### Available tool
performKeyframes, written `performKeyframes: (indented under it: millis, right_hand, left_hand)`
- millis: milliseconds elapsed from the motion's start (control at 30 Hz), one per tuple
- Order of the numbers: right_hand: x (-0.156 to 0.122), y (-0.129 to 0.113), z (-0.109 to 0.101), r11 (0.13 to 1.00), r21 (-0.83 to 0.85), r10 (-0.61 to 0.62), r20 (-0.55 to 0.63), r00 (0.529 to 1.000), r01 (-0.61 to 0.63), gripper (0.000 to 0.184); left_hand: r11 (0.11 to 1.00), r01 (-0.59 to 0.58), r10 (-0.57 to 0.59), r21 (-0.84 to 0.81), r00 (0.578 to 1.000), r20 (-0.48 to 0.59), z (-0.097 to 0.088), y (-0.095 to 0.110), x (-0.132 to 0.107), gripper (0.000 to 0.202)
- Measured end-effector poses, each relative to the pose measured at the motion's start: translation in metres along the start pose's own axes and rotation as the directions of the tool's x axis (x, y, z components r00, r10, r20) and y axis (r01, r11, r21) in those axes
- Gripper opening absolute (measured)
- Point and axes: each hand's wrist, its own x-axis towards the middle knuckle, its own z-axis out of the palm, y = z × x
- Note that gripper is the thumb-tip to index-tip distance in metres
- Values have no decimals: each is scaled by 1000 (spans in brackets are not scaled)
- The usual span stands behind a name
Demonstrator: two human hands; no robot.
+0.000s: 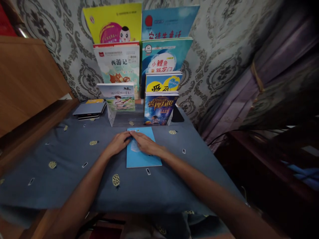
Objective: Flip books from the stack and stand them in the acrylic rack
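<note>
So there's a light blue book (144,161) lying flat on the bench (72,179), pretty much in the middle, just in front of a clear display stand (122,119). Some small pale print shows on its cover, but it's too blurry to read, and part of it is covered anyway.

Both hands are on it, and they're together: the fingertips meet near the book's top left corner. The right hand (147,142) is palm down across the cover, fingers stretched out toward the left. The left hand (119,142) comes in over the left edge with its fingers a bit bent. Can't tell if either one is actually pinching anything, since the fingertips overlap there.

The stand has books in two columns, stepped up toward the back. Front left is a white book (122,99) with a guitar player on it, front right a dark blue-purple book (159,111) with gold lettering. Top left at the back is a big yellow-green book (117,21).

Left of the stand there's a small stack of books (89,109), and just right of it a flat black thing (177,114). Behind everything hangs patterned grey fabric (216,43).
</note>
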Motion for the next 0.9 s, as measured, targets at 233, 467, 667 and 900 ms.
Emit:
performKeyframes:
  millis: [233,467,667,900]
  right_hand:
    - [14,18,5,987,-116,106,-27,994,-109,61]
    - [-18,54,-19,971,-141,172,-146,974,-193,50]
    - [-21,62,-17,981,-90,157,-139,978,-170,48]
    - [-19,59,-13,980,-90,163,-151,975,-178,49]
  left_hand:
    - [998,43,-44,52,999,18,-2,6,0,39]
    - [995,46,-50,86,998,46,-4,9,-2,41]
    - [974,53,-80,222,990,118,4,16,-3,54]
    - [939,-97,-16,331,946,323,20,41,0,71]
